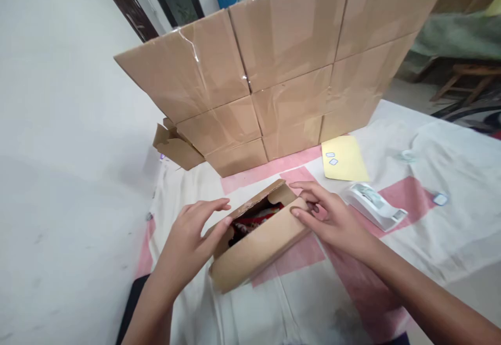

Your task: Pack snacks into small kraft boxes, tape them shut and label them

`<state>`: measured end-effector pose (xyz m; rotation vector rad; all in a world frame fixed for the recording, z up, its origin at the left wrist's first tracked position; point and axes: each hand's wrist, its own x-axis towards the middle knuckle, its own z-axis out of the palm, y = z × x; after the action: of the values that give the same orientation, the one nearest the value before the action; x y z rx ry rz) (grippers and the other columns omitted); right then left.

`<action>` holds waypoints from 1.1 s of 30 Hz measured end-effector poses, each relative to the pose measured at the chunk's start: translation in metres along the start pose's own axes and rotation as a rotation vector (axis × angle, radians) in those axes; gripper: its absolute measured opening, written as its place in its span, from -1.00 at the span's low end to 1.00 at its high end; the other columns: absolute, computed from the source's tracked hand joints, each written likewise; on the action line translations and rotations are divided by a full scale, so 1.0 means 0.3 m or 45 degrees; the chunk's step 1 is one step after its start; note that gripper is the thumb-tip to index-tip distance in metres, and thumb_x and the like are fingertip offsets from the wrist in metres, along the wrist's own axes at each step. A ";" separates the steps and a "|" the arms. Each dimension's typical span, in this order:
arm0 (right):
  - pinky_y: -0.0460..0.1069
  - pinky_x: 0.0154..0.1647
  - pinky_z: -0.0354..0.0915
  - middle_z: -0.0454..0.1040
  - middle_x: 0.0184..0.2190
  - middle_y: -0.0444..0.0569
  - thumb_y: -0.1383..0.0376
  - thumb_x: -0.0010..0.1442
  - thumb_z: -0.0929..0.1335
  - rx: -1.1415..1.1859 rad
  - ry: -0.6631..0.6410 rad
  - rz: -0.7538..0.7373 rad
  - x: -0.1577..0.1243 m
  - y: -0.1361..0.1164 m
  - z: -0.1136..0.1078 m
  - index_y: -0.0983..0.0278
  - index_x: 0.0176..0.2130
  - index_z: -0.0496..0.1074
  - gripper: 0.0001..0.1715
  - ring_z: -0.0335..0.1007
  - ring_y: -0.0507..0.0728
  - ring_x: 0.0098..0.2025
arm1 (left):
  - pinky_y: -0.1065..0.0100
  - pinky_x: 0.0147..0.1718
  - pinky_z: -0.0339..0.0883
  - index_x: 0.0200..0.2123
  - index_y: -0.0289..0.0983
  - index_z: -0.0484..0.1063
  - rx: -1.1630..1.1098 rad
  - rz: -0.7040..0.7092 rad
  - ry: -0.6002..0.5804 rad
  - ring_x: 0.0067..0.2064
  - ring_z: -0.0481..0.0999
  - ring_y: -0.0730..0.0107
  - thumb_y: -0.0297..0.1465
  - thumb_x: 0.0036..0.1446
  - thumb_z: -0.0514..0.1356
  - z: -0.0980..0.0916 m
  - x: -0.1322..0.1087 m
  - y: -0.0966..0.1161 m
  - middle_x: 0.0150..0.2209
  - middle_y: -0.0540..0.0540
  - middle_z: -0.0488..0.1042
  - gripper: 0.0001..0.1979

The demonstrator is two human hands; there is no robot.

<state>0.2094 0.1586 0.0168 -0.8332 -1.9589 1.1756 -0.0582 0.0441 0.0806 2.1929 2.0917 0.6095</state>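
Note:
A small brown cardboard box (258, 251) sits tilted across the cloth in front of me, its top open. Inside it shows something red, white and dark (256, 219); what it is I cannot make out. At the left end of the box is my left hand (195, 235), open, with thumb and forefinger spread and the thumb tip at the edge of the opening. My right hand (326, 212) grips the box's right end, its thumb on the near wall and the fingers curled by the far corner.
Stacked taped cartons (289, 84) form a wall behind the box. An opened carton (180, 149) lies at their left. To the right are a yellow paper (344, 159) and a white tape-like roll or label strip (376, 206) on the pink and white cloth (438, 240). A white wall (70, 126) bounds the left.

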 end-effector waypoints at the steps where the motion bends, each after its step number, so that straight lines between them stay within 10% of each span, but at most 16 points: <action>1: -0.02 -0.38 0.23 0.34 -0.46 -0.16 0.21 0.32 0.33 0.017 0.053 -0.007 -0.002 0.008 0.015 0.11 0.12 0.32 -0.63 0.31 0.09 -0.40 | 0.17 0.00 0.39 -0.01 -0.08 0.47 -0.039 -0.058 -0.042 -0.01 0.56 0.22 -0.20 0.33 0.12 -0.009 0.022 0.017 -0.06 -0.02 0.61 -0.75; 8: -0.02 -0.27 0.30 0.38 -0.13 -0.05 0.31 0.26 0.37 0.081 0.360 -0.085 -0.007 0.074 0.098 0.15 0.05 0.33 -0.64 0.29 0.07 -0.28 | 0.22 -0.02 0.45 -0.04 -0.09 0.48 -0.145 -0.011 -0.100 -0.15 0.56 0.37 -0.38 0.27 0.18 0.021 0.114 0.102 -0.16 0.04 0.61 -0.79; 22: 0.10 -0.12 0.32 0.33 -0.11 0.01 0.39 0.30 0.27 0.060 0.499 -0.199 0.000 0.089 0.140 0.18 0.02 0.34 -0.71 0.32 0.17 -0.09 | 0.32 -0.22 0.32 -0.11 -0.19 0.45 0.269 0.243 0.226 -0.24 0.56 0.42 -0.54 0.26 0.21 0.157 -0.013 0.160 -0.24 0.05 0.62 -0.82; 33: 0.19 0.05 0.32 0.25 0.02 0.06 0.41 0.28 0.25 0.076 0.494 -0.177 -0.016 0.089 0.151 0.18 0.09 0.30 -0.61 0.29 0.21 0.05 | 0.14 -0.12 0.27 0.25 -0.11 0.35 0.329 0.285 -0.160 -0.08 0.35 0.18 -0.23 0.32 0.16 0.184 -0.001 0.195 -0.06 -0.18 0.37 -0.55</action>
<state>0.1795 0.1440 -0.0243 -0.8115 -1.6282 0.9089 0.0145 0.0515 0.0474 2.5517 1.9754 0.2120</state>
